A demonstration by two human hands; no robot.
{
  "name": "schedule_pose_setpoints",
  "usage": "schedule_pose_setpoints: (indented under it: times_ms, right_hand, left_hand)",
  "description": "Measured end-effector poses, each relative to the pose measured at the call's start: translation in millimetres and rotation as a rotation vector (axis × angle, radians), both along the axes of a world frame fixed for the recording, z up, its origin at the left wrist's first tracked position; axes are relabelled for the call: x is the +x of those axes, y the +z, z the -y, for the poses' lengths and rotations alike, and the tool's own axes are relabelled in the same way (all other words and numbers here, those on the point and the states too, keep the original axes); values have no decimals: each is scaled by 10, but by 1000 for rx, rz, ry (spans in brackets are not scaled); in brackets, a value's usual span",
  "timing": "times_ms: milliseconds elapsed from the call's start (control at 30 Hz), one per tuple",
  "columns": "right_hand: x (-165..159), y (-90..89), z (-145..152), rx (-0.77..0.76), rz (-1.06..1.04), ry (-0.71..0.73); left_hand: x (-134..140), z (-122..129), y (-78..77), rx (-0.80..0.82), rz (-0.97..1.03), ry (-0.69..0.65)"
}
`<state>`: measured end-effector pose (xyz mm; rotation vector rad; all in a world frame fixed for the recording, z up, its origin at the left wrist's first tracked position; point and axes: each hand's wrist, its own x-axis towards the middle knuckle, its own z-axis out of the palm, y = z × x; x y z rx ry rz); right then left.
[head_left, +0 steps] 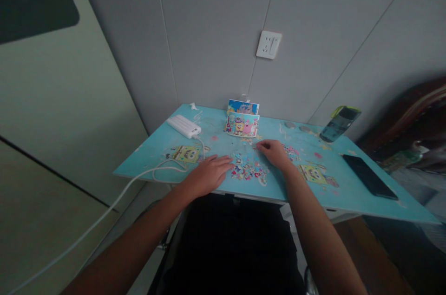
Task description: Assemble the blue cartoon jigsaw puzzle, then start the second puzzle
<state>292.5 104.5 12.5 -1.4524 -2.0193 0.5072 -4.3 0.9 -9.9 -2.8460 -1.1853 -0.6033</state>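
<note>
Small, colourful jigsaw puzzle pieces (246,167) lie in a loose pile near the front edge of the blue table. My left hand (211,173) rests flat at the pile's left side, fingers stretched out and the tips at its edge. Beyond the pile on the right, my right hand (273,152) is closed in a pinch close to the tabletop. Whatever sits between its fingertips is too small to make out. Behind the pieces, a cartoon picture card (242,125) leans upright, with a second blue card (241,107) standing behind it.
A white power bank (184,126) with a white cable (129,185) lies on the table's left side. At the right are a tilted-looking water bottle (338,124) and a black phone (368,177). The wall with a socket (268,44) borders the table's back.
</note>
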Motion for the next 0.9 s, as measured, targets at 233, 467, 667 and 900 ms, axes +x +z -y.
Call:
schedule_pose_setpoints:
  times_ms: [233,467,667,900]
  right_hand:
    - [62,-87,-54,35,74,-92]
    - [-12,-119,-57,22,87,-33]
    - [18,-137,-92,-10,-21,-7]
    - [10,-39,-66,-69,-176,28]
  left_hand:
    - [-3,-10,10,-7,-9,-7]
    - [-12,-20,-35,1,-7,-5]
    - [-10,-38,-63,6,-12,-8]
    - [-10,-46,-69,5,-9,-8]
